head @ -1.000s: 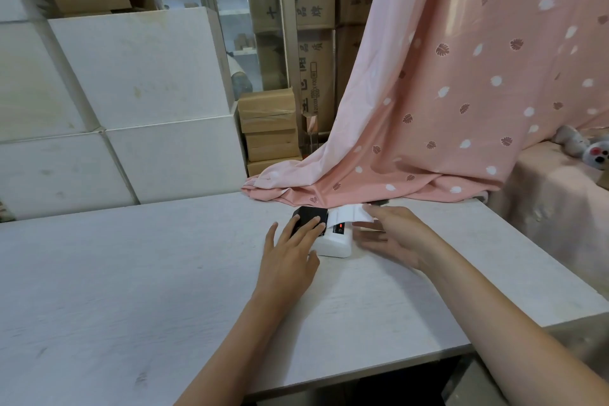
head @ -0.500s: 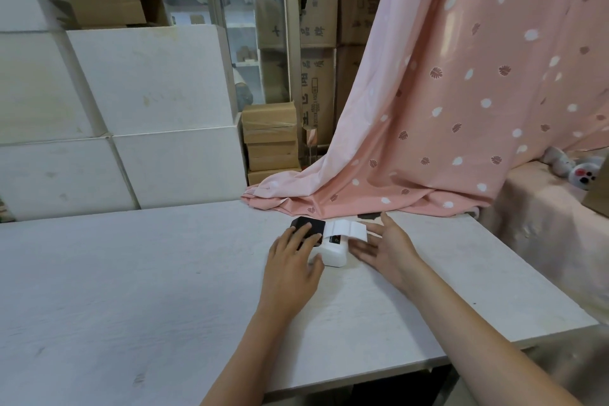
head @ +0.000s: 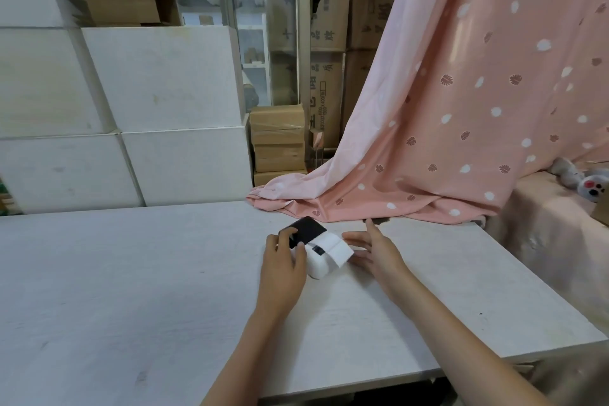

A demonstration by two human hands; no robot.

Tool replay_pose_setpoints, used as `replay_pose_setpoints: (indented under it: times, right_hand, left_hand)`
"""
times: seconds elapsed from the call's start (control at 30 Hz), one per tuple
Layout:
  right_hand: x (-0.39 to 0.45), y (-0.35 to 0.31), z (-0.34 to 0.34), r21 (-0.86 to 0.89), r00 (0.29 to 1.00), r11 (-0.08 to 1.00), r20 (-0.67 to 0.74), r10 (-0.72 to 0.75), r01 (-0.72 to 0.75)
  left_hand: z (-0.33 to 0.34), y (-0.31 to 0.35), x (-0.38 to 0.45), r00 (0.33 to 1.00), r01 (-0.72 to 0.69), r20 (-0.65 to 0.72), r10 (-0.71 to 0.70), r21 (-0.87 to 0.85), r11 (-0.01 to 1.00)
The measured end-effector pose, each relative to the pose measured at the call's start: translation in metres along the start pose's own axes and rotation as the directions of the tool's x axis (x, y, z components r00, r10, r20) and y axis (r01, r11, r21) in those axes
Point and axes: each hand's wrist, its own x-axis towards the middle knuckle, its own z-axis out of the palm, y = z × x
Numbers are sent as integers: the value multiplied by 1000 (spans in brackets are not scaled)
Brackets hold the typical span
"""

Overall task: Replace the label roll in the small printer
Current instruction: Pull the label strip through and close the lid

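Left hand (head: 282, 265) gripping printer (head: 318, 265) mid-table (head: 131, 273), right hand (head: 375, 252) open beside label strip (head: 339, 250).

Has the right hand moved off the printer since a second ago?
Yes. The right hand has lifted off the printer and opened beside the label strip, its index finger toward the curtain hem.

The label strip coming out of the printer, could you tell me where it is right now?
In the head view, the label strip hangs off the printer's right side, just in front of the right hand, near the pink curtain.
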Motion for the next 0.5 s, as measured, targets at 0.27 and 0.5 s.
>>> replay_pose_setpoints:
  times: [0.27, 0.5]
  right_hand:
    - [-11, 3, 2, -173, 995, 981, 54, -78, 86]
    - [9, 10, 14, -306, 991, 942, 52, -127, 137]
  left_hand:
    - [-6, -11, 8, 996, 78, -29, -85, -180, 981]
    - [-6, -14, 10, 994, 105, 19, -103, -253, 962]
